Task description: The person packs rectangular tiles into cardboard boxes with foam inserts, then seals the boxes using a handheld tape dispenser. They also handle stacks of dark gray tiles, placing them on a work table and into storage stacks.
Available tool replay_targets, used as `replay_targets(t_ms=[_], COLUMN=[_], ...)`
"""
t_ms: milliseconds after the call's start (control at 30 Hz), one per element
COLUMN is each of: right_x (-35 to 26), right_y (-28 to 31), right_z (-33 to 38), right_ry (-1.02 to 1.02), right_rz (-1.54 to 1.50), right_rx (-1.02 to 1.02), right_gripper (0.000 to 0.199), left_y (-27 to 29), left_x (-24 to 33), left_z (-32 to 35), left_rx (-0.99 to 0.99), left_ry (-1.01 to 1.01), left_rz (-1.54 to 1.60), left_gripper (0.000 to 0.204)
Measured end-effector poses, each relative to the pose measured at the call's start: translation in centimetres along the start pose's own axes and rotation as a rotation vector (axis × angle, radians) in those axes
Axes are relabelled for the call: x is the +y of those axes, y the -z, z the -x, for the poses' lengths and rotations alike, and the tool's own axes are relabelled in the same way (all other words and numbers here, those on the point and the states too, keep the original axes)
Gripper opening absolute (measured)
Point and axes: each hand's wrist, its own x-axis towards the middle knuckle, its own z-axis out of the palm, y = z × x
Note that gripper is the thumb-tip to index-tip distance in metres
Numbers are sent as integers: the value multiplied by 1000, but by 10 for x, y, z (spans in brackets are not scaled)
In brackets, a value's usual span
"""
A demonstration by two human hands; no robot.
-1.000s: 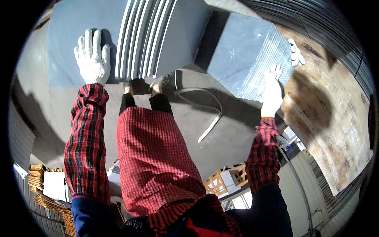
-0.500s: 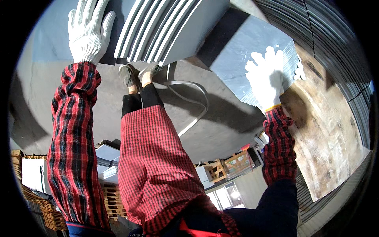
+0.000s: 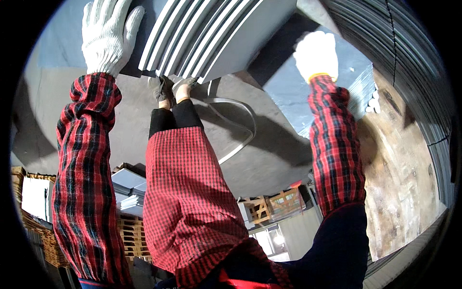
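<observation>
White knit gloves cover both hands. My left hand lies with fingers stretched and the thumb apart on a flat blue-grey panel at the upper left. Close to its right stand several grey, white-edged panels, side by side. My right hand is over a stack of blue-grey sheets at the upper right. Its outline is compact and rounded, the fingers drawn in; glare washes out their detail, and anything inside them is hidden.
A worn wooden board extends along the right, with small white pieces by the sheet stack. Long grey stacked strips curve along the upper right rim. A pale strap loops across the floor. Wooden crates stand lower left.
My right hand has moved up and slightly left over the sheets, its spread fingers now drawn in. My left hand stays stretched out in nearly the same place. The view has shifted slightly.
</observation>
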Motion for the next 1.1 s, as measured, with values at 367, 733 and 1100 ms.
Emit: replay_targets(t_ms=[367, 733, 1100], right_x=[-75, 19, 40], right_y=[43, 12, 31], right_z=[167, 253, 201], right_ry=[698, -243, -433], right_rz=[-639, -655, -706], right_rx=[-579, -88, 378], right_gripper=[16, 20, 14], left_y=[-11, -3, -43], left_x=[2, 6, -25], left_z=[-10, -4, 4], left_rx=[49, 18, 67], left_ry=[-43, -4, -84], left_rz=[45, 43, -74], left_gripper=[54, 55, 51])
